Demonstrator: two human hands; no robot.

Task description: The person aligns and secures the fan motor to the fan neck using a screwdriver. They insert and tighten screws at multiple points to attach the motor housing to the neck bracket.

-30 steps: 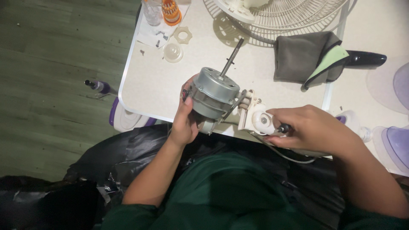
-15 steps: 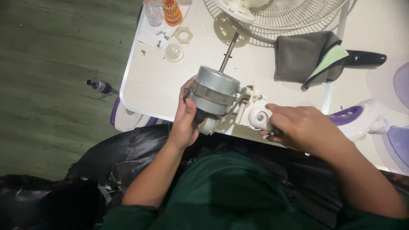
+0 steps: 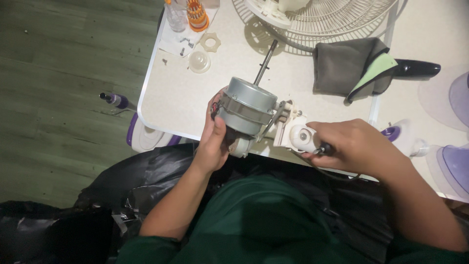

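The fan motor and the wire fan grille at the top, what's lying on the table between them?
In the head view only the motor's own steel shaft reaches toward the grille; beneath it the white table is bare.

Open white tabletop (image 3: 171, 98) lies left of the grey fan motor (image 3: 246, 110), which the left hand (image 3: 212, 142) grips at the table's near edge. That gap narrows farther back — a clear dome cap (image 3: 199, 62), a pale ring nut (image 3: 210, 42) and small screws (image 3: 183, 45) sit there. Behind the motor its shaft (image 3: 265, 63) points toward the wire fan grille (image 3: 322, 22). To the right, a folded grey cloth (image 3: 344, 66) blocks the way, just beyond the right hand (image 3: 356, 146).
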